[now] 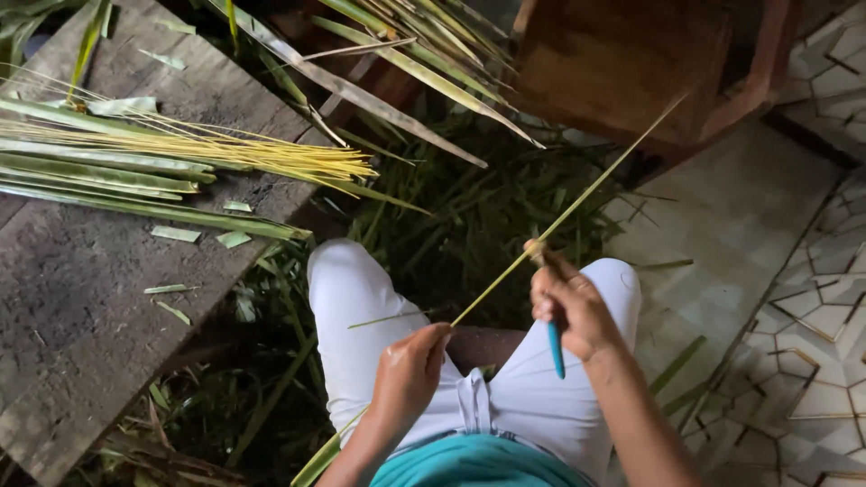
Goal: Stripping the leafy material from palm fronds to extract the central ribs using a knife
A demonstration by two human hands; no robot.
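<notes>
Over the lap, in the head view, the left hand (408,370) pinches a long thin leaf rib (559,219) between its fingers, while the right hand (570,307) is clenched around a blue-handled knife (555,347) set against the rib, which runs diagonally up to the right. On the wooden desk (81,316) to the left sits a bundle of stripped yellow ribs (262,155) beside green leaves (99,180), so I'd guess a fair batch is done, with plenty of fronds (406,63) left.
</notes>
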